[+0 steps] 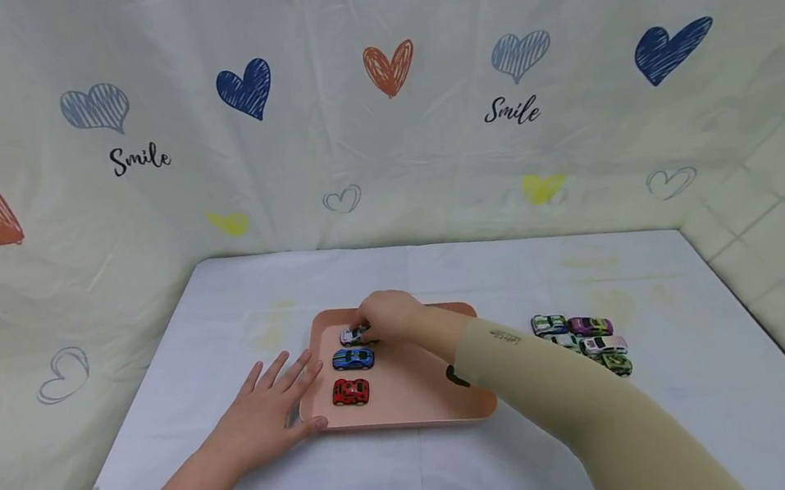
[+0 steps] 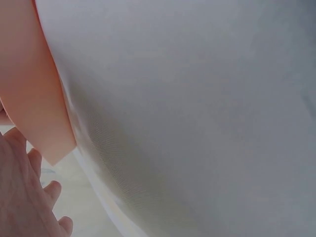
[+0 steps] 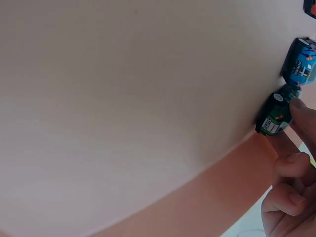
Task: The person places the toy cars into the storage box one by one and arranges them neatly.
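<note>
On a pink tray (image 1: 421,382), toy cars stand in a column at the left: a red toy car (image 1: 350,392) nearest me and a blue toy car (image 1: 353,359) beyond it. My right hand (image 1: 390,316) pinches a small toy car (image 1: 352,335) at the tray's far left, pale on top in the head view. The right wrist view shows this toy car (image 3: 275,114) with a dark green side, right beside the blue one; fingers partly cover it. With fingers spread, my left hand (image 1: 259,420) rests along the tray's left edge.
Several more toy cars (image 1: 589,326) stand grouped on the white-covered table (image 1: 682,405) to the right of the tray, partly hidden by my right sleeve. A patterned cloth with hearts (image 1: 390,69) hangs behind the table.
</note>
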